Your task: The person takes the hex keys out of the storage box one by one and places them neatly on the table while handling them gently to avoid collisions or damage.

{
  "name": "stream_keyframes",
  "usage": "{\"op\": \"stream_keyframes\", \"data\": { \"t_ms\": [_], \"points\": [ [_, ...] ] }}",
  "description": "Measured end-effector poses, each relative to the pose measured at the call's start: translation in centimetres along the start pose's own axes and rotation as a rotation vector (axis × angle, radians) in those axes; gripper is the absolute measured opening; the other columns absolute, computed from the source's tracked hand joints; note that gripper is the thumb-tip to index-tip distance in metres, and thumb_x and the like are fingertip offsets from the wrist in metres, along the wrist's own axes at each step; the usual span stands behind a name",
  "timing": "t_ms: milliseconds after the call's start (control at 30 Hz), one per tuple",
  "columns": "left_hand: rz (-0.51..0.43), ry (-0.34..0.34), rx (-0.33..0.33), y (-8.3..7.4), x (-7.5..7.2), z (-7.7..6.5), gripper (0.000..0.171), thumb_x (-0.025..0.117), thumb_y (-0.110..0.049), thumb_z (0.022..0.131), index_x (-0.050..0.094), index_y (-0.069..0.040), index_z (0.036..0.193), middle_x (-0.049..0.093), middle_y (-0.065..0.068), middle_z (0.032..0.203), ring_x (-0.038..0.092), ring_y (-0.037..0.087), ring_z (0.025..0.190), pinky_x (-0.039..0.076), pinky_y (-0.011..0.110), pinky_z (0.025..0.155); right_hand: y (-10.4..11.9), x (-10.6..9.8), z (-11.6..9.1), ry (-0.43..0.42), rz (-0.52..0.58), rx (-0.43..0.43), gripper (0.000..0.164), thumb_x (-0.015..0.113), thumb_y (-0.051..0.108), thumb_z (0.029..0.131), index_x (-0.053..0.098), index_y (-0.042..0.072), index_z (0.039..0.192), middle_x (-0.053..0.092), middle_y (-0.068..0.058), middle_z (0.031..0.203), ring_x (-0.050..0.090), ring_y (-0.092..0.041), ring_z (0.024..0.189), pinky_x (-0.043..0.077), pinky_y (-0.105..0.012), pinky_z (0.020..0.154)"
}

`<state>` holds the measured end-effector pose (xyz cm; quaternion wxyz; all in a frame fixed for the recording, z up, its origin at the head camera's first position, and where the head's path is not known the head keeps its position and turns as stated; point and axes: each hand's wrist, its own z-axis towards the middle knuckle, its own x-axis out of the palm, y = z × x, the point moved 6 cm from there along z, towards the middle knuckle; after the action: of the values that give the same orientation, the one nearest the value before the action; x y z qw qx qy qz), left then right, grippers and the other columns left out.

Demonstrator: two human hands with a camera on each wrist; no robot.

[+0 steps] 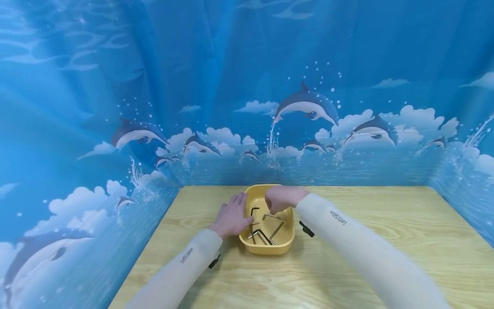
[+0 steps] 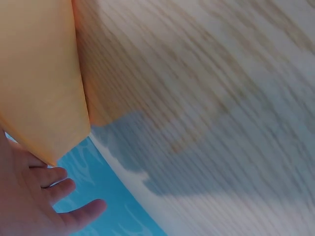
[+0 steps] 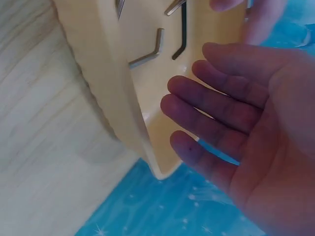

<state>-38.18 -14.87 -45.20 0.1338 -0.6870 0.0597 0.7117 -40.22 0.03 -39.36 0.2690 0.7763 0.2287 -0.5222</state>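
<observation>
A yellow plastic basin point(image 1: 266, 250) stands on the wooden table and holds several L-shaped hex keys. Some are silver, like this hex key point(image 3: 150, 55), and others black, like this black hex key point(image 3: 183, 37). My left hand point(image 1: 231, 216) rests against the basin's left rim, thumb over the edge. In the left wrist view its fingers extend loosely beside the basin's outer wall point(image 2: 42, 73). Over the far right part of the basin is my right hand point(image 1: 283, 198). The right wrist view shows its fingers spread and slightly bent, with nothing in them, above the hex keys.
The wooden table point(image 1: 370, 223) reaches to a blue curtain point(image 1: 216, 86) printed with dolphins and clouds, which hangs behind it and at both sides. The basin stands close to the table's far edge. Dark straps point(image 1: 306, 228) show under the pale sleeves.
</observation>
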Motion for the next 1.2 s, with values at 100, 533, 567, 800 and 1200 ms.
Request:
{"op": "stream_keyframes", "data": {
  "t_ms": [100, 533, 567, 800, 1200],
  "points": [
    [0.006, -0.006, 0.009, 0.0, 0.0, 0.2, 0.086, 0.055, -0.051, 0.096, 0.021, -0.005, 0.161, 0.028, 0.015, 0.165, 0.028, 0.035, 0.151, 0.033, 0.062, 0.114, -0.2, 0.4, 1.3, 0.007, -0.016, 0.015, 0.017, 0.070, 0.016, 0.092, 0.073, 0.013, 0.075, 0.064, 0.005, 0.069, 0.047, -0.007, 0.057, 0.043, -0.025, 0.057],
    [0.010, -0.010, -0.029, 0.2, -0.1, 0.3, 0.087, 0.056, -0.054, 0.095, 0.025, -0.004, 0.159, 0.038, 0.017, 0.159, 0.032, 0.036, 0.148, 0.036, 0.062, 0.112, -1.2, 2.6, 3.9, 0.064, 0.015, 0.199, 0.028, 0.067, 0.002, 0.086, 0.062, 0.014, 0.060, 0.053, 0.001, 0.054, 0.039, -0.010, 0.044, 0.035, -0.025, 0.044],
    [0.007, -0.004, -0.029, 0.2, 0.0, 0.2, 0.088, 0.056, -0.054, 0.095, 0.024, -0.004, 0.159, 0.037, 0.017, 0.160, 0.031, 0.036, 0.149, 0.035, 0.062, 0.113, -1.3, 2.8, 4.0, 0.071, 0.019, 0.205, 0.026, 0.067, 0.001, 0.085, 0.065, 0.012, 0.062, 0.056, -0.001, 0.055, 0.040, -0.010, 0.043, 0.036, -0.025, 0.043],
    [0.005, 0.004, -0.027, 0.2, 0.0, 0.4, 0.088, 0.055, -0.053, 0.096, 0.020, -0.004, 0.161, 0.034, 0.017, 0.161, 0.029, 0.036, 0.150, 0.034, 0.062, 0.113, -1.6, 2.9, 5.0, 0.106, -0.038, 0.205, 0.015, 0.069, 0.000, 0.084, 0.070, 0.009, 0.072, 0.067, -0.005, 0.066, 0.046, -0.010, 0.045, 0.041, -0.023, 0.043],
    [0.027, 0.031, -0.053, 0.2, 0.5, 0.5, 0.089, 0.053, -0.054, 0.097, 0.016, -0.004, 0.161, 0.032, 0.017, 0.162, 0.028, 0.035, 0.151, 0.035, 0.061, 0.113, -0.9, 2.2, 5.1, 0.152, -0.041, 0.214, 0.017, 0.068, 0.000, 0.084, 0.065, 0.011, 0.073, 0.058, 0.000, 0.063, 0.049, -0.011, 0.055, 0.043, -0.023, 0.052]
  ]
}}
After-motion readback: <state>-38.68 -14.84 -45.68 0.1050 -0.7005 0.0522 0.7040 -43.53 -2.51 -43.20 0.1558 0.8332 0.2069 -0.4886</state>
